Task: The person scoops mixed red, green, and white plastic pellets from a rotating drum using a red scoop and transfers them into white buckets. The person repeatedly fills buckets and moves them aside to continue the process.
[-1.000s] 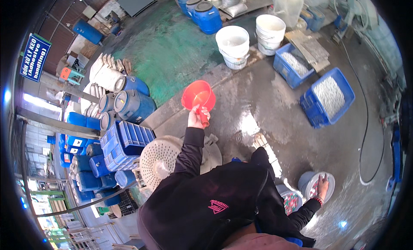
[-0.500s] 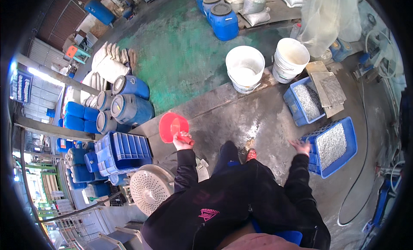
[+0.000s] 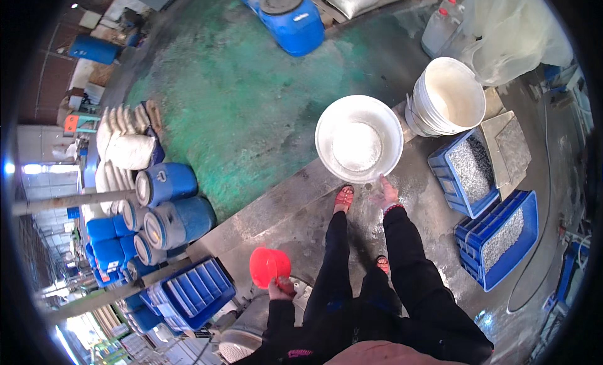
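Two hands | left (image 3: 280, 289) grips red scoop (image 3: 269, 266) | right (image 3: 384, 193) reaches white bucket (image 3: 358, 138)

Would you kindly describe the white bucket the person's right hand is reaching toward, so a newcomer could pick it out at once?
Start at the edge where the green floor meets the wet grey concrete. Two white buckets stand there; take the white bucket just ahead of the person's right hand and sandalled foot. Unlike the neighbouring stacked bucket, it is wider, stands alone, and has a pale grey layer at its bottom.
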The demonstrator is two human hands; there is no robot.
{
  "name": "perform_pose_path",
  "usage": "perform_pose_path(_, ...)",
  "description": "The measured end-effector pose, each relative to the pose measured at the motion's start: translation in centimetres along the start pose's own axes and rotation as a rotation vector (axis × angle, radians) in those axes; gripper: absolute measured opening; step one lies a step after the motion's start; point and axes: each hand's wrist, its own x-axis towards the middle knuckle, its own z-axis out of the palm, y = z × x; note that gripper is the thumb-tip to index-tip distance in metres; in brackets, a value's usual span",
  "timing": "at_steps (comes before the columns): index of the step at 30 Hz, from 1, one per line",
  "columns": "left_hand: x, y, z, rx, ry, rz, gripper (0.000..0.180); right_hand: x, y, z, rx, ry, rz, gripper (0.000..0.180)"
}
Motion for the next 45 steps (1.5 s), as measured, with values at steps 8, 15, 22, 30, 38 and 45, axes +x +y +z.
perform_pose_path(8,0.6,5.8,6.6,0.369,0.294,0.087,0.021,9.2,-0.1,2.5,-0.191,0.132,-0.206,0.039)
perform_pose_path(15,4.0,5.7,13.0,0.775,0.105,-0.045,0.017,-7.0,-6.2,-0.1,-0.104,-0.061,-0.148,0.039)
perform_pose_path(22,5.5,4.3,19.6,1.085,-0.084,-0.511,0.024,-25.8,0.6,-9.0,0.541,-0.237,-0.246,0.039)
perform_pose_path(30,6.5,-10.7,18.4,1.809,-0.3,-0.264,0.02,-39.8,1.3,-15.0,1.093,-0.751,-0.728,0.052)
perform_pose_path(38,-1.8,-24.3,2.5,2.014,-0.471,-0.55,0.025,-56.6,17.4,-40.7,1.161,0.057,-1.222,0.035)
perform_pose_path(45,-7.9,-33.5,-3.5,2.071,-0.582,-0.543,0.021,-58.3,35.2,-53.4,1.137,1.02,-0.744,0.025)
